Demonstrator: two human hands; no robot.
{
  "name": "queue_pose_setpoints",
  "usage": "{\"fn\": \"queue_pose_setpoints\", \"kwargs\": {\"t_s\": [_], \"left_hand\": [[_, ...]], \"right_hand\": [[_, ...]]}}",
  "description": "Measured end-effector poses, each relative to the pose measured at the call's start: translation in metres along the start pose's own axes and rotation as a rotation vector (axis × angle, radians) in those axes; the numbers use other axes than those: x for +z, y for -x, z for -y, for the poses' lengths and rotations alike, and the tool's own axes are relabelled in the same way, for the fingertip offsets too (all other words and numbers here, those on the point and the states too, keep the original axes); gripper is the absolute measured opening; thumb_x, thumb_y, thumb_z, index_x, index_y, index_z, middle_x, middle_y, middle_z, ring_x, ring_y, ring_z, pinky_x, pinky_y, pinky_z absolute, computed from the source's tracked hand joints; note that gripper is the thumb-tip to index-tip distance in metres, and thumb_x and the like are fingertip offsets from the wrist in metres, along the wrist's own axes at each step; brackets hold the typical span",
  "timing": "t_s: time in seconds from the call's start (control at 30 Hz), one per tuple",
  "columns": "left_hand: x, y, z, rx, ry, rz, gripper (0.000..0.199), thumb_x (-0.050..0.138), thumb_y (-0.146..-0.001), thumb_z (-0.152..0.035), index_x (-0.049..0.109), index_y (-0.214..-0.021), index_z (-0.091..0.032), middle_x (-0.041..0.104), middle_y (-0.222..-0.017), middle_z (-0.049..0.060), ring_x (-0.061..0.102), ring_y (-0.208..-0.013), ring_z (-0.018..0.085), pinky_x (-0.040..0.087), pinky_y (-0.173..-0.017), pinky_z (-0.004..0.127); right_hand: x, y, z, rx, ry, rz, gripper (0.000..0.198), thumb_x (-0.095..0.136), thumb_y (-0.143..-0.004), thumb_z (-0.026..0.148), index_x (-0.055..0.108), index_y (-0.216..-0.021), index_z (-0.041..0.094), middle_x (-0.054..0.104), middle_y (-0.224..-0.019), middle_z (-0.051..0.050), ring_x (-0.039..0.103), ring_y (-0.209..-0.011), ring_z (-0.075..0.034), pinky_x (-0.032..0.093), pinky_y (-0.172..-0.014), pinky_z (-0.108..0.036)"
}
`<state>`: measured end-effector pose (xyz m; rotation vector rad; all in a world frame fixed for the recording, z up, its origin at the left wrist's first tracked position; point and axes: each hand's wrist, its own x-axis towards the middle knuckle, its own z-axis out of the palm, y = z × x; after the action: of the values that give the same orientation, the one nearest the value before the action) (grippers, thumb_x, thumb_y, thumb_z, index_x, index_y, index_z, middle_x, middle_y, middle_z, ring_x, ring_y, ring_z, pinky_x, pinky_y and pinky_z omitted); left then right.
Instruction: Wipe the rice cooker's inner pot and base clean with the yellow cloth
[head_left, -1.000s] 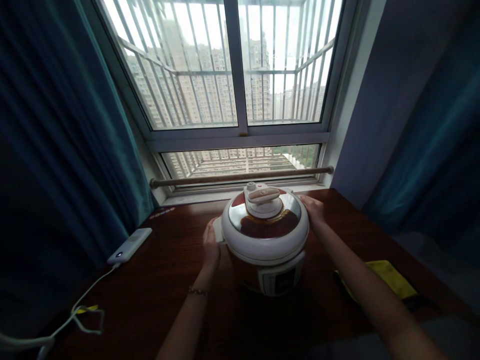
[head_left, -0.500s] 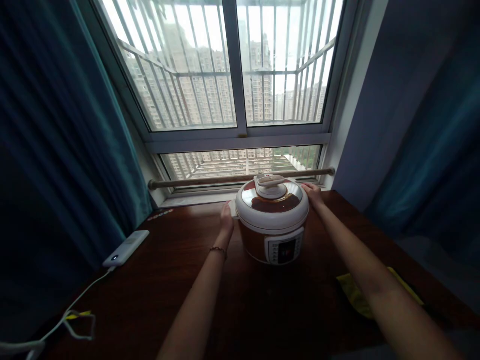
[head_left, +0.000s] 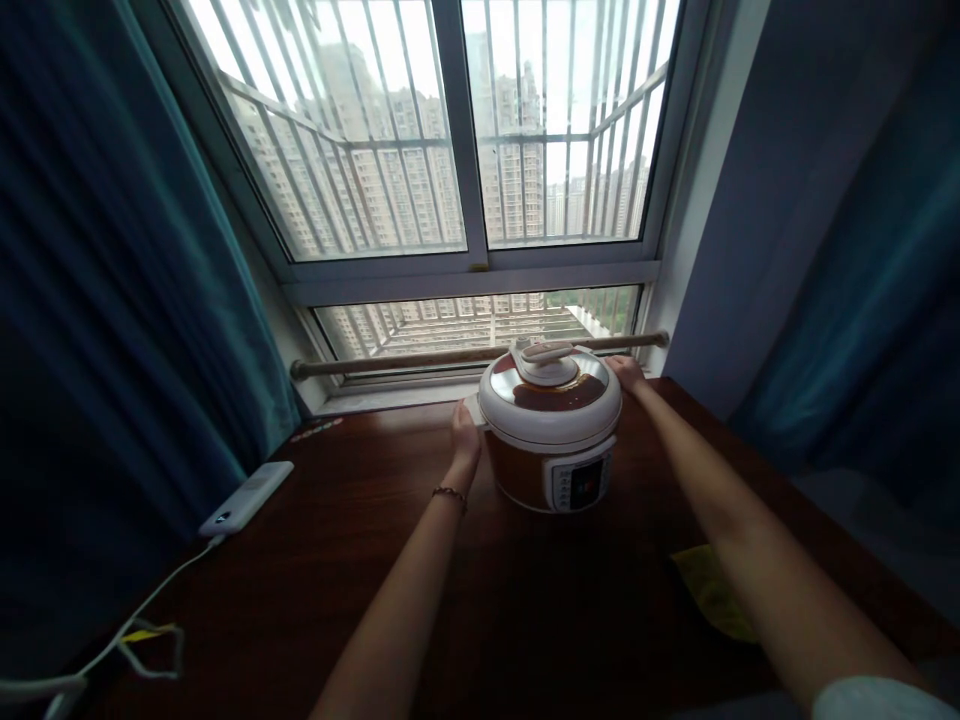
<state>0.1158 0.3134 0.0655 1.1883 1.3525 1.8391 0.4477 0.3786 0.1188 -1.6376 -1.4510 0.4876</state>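
Observation:
An electric pressure cooker [head_left: 525, 470] with a white rim, brown body and closed lid stands upright on the dark wooden table [head_left: 360, 560]. Its control panel [head_left: 583, 482] faces toward me, slightly to the right. My left hand [head_left: 465, 435] is closed on the white side handle [head_left: 477, 411] at the cooker's left. On the far right side, my right hand [head_left: 626, 372] grips the other handle, which is mostly hidden behind the lid and fingers.
A white power bank [head_left: 249, 498] with a white cable [head_left: 161, 582] lies at the table's left. Under my right forearm is a yellow cloth [head_left: 716, 595]. Beyond the table are a window with a wooden rail [head_left: 405, 360] and blue curtains [head_left: 150, 250] at both sides.
Both hands have shifted the cooker slightly away and to the right, and it has turned a little so its panel points more rightward. My view has moved slightly too.

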Motion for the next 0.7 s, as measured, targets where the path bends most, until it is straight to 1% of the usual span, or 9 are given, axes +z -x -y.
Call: {"fn": "queue_pose_setpoints", "kwargs": {"t_s": [0.1,0.17,0.27,0.37,0.47,0.53,0.6,0.7], "left_hand": [[0.009,0.018,0.005,0.003,-0.008,-0.041,0.036,0.033,-0.091,-0.039,0.06,-0.101,-0.016,0.064,-0.103,0.009,0.056,-0.102,0.022,0.04,-0.093,0.039],[0.012,0.024,0.008,-0.003,-0.012,-0.062,0.037,0.032,-0.091,-0.038,0.059,-0.105,-0.017,0.064,-0.105,0.009,0.055,-0.106,0.024,0.04,-0.093,0.037],[0.013,0.022,0.009,-0.013,-0.011,-0.056,0.037,0.032,-0.09,-0.037,0.058,-0.106,-0.016,0.064,-0.106,0.009,0.055,-0.105,0.023,0.041,-0.092,0.036],[0.012,0.014,0.009,-0.021,0.006,-0.014,0.037,0.033,-0.091,-0.036,0.059,-0.105,-0.015,0.064,-0.105,0.009,0.057,-0.101,0.022,0.042,-0.091,0.036],[0.013,0.004,0.009,-0.028,0.034,0.055,0.033,0.04,-0.091,-0.038,0.057,-0.106,-0.014,0.062,-0.107,0.009,0.057,-0.1,0.02,0.042,-0.091,0.041],[0.017,-0.004,0.009,-0.038,0.052,0.128,0.032,0.047,-0.089,-0.039,0.057,-0.105,-0.014,0.06,-0.109,0.008,0.057,-0.1,0.02,0.044,-0.089,0.043],[0.025,-0.014,0.008,-0.062,0.07,0.221,0.03,0.05,-0.088,-0.038,0.058,-0.104,-0.014,0.06,-0.108,0.007,0.057,-0.099,0.02,0.046,-0.087,0.043],[0.046,-0.026,0.005,-0.128,0.095,0.366,0.029,0.052,-0.088,-0.036,0.058,-0.104,-0.013,0.06,-0.105,0.007,0.059,-0.094,0.018,0.049,-0.082,0.04]], "right_hand": [[-0.002,-0.011,0.0,-0.014,-0.022,0.038,0.032,0.053,-0.087,0.038,0.058,-0.107,0.013,0.059,-0.106,-0.004,0.059,-0.092,-0.019,0.05,-0.079,-0.037],[-0.002,-0.016,-0.002,-0.012,-0.027,0.063,0.032,0.053,-0.088,0.037,0.056,-0.109,0.014,0.058,-0.108,-0.005,0.059,-0.092,-0.019,0.051,-0.078,-0.037],[-0.002,-0.016,-0.007,-0.005,-0.019,0.085,0.031,0.052,-0.088,0.037,0.056,-0.109,0.014,0.059,-0.105,-0.005,0.059,-0.089,-0.017,0.051,-0.077,-0.036],[-0.008,-0.01,-0.012,-0.002,0.007,0.066,0.03,0.051,-0.088,0.037,0.06,-0.1,0.012,0.063,-0.097,-0.005,0.06,-0.086,-0.016,0.049,-0.077,-0.034],[-0.023,0.007,-0.018,0.011,0.057,0.01,0.032,0.046,-0.088,0.037,0.067,-0.088,0.012,0.068,-0.09,-0.009,0.06,-0.087,-0.019,0.045,-0.076,-0.03],[-0.036,0.025,-0.024,0.031,0.104,-0.042,0.037,0.043,-0.085,0.039,0.07,-0.086,0.013,0.069,-0.09,-0.011,0.06,-0.087,-0.022,0.042,-0.073,-0.029],[-0.05,0.048,-0.029,0.067,0.157,-0.102,0.043,0.04,-0.084,0.042,0.071,-0.088,0.013,0.069,-0.09,-0.013,0.06,-0.085,-0.024,0.04,-0.07,-0.029],[-0.065,0.087,-0.035,0.145,0.233,-0.202,0.05,0.034,-0.084,0.044,0.071,-0.089,0.012,0.069,-0.09,-0.017,0.06,-0.083,-0.026,0.039,-0.066,-0.03]]}}
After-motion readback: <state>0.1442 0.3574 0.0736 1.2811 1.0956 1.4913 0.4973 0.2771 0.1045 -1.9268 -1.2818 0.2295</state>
